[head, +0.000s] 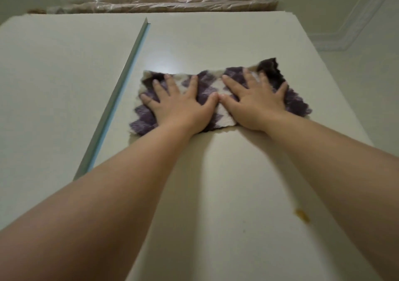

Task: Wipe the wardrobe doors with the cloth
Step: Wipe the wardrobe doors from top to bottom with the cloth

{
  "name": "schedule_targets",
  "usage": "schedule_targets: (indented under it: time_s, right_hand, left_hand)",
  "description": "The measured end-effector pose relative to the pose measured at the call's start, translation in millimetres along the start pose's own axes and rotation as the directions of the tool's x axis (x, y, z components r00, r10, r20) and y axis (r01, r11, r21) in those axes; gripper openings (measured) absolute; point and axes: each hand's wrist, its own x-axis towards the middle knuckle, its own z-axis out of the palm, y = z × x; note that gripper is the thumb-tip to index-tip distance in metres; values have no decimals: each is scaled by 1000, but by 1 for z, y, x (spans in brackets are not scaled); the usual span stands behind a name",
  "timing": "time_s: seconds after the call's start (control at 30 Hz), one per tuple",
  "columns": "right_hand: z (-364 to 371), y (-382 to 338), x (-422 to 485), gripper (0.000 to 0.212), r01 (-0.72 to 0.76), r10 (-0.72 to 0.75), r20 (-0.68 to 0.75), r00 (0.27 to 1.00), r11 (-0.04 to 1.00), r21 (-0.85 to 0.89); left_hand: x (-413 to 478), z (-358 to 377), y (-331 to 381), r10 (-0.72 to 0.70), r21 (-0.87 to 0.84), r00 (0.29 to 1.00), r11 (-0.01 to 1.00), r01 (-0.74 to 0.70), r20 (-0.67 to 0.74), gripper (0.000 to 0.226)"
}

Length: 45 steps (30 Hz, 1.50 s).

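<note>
Both hands are spread flat, palms down on the cloth (218,95), left hand (179,102) and right hand (257,101) with thumbs touching, pinning it to the right door (216,43) up toward the far end. I'd say keep the pressure even and sweep long overlapping passes so it doesn't bunch. Watch the strip (121,99) between it and the left door (60,82), there's a yellowish spot (302,216) nearer on the right to scrub, and a plastic-wrapped bundle (164,0) sits on top.
</note>
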Motion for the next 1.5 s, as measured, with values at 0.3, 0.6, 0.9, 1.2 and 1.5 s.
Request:
schedule_targets:
  time_s: [0.3, 0.6, 0.9, 1.2, 1.5]
  right_hand:
    - [-6, 69, -29, 52, -190, 190, 35, 981, 982, -6]
    - [5, 64, -90, 52, -231, 231, 27, 973, 973, -22]
    - [12, 45, -168, 54, -201, 204, 111, 973, 979, -42]
    - [10, 24, -141, 58, -182, 185, 76, 980, 982, -49]
    - [13, -69, -53, 56, -27, 27, 22, 999, 1000, 1]
  left_hand:
    - [-22, 15, 76, 102, -63, 995, 993, -101, 16, 71]
    - [-70, 22, 65, 190, -101, 981, 977, -186, 32, 71]
    - [-136, 24, 31, 243, -95, 966, 967, -235, 88, 71]
    - [-110, 22, 11, 294, -69, 953, 955, -290, 66, 68]
    - [-35, -3, -77, 59, -17, 998, 998, -59, 16, 76]
